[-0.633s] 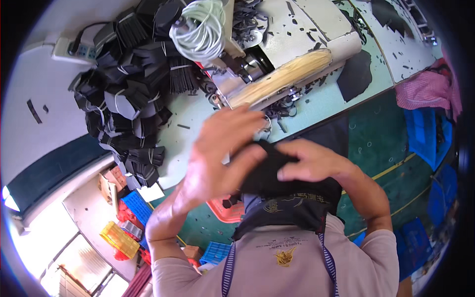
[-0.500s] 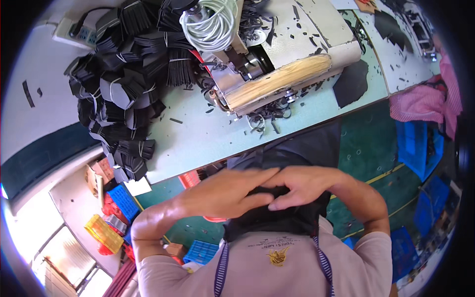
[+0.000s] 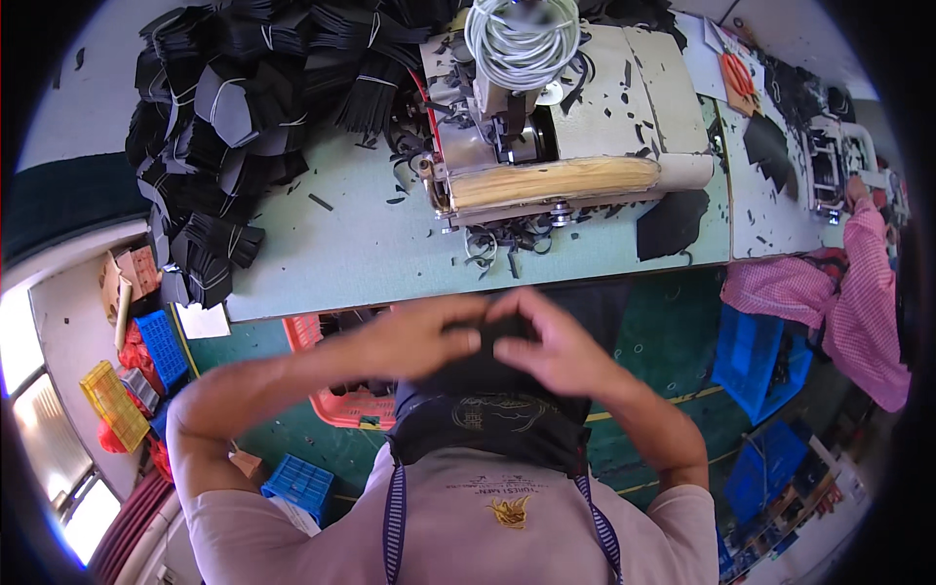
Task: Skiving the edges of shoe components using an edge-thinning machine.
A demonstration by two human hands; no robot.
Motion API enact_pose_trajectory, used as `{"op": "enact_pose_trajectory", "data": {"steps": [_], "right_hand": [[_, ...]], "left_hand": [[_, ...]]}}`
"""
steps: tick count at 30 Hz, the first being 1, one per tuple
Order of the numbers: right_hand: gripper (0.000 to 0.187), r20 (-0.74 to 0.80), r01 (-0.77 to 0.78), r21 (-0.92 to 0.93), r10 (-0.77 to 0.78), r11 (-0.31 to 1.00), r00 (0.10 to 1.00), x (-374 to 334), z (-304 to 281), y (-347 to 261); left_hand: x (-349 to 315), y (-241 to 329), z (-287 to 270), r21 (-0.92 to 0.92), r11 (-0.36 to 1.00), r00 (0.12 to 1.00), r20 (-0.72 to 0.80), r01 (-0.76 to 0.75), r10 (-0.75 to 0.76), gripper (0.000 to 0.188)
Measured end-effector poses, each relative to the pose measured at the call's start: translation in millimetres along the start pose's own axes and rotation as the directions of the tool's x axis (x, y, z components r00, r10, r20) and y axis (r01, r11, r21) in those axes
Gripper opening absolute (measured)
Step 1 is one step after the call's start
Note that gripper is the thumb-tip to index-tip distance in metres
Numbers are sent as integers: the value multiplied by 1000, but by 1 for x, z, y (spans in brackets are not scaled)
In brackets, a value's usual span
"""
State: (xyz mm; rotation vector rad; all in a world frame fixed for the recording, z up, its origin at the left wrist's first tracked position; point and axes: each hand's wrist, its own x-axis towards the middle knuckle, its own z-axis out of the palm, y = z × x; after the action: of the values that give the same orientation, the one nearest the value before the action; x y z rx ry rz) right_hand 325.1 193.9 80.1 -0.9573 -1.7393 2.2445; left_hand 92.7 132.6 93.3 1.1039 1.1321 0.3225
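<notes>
My left hand (image 3: 429, 336) is held over my lap in front of the table edge, slightly blurred, thumb apart from its stretched fingers. Facing it, my right hand (image 3: 554, 343) has curved fingers and a spread thumb. A small gap separates the hands, and nothing shows in either one. Below them is my black apron (image 3: 487, 421). Beyond them, on the pale green table (image 3: 341, 258), stands a white machine (image 3: 609, 93) with a wooden front guard (image 3: 556, 183) and a coil of pale cable (image 3: 522, 49). Dark scraps (image 3: 512, 239) lie under its front edge.
Bundles of black cut pieces (image 3: 234, 102) are heaped at the table's left. A black sheet (image 3: 673, 224) lies right of the machine. A red basket (image 3: 356, 408) stands below the table. At right are a co-worker's pink checked sleeve (image 3: 863, 292) and blue crates (image 3: 760, 366).
My hands, touching and overlapping before, have come apart. The view has shifted, so the machine and table sit differently in it.
</notes>
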Motion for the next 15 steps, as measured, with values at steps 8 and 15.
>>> {"op": "enact_pose_trajectory", "data": {"steps": [8,15], "right_hand": [[21,-164,-260,-33,252,965,954,92,-60,-44],[14,-252,-109,-765,-139,635,958,77,-119,-71]], "left_hand": [[67,52,-129,111,986,987,-121,123,-109,34],[81,63,-162,249,940,968,-152,232,-199,29]]}}
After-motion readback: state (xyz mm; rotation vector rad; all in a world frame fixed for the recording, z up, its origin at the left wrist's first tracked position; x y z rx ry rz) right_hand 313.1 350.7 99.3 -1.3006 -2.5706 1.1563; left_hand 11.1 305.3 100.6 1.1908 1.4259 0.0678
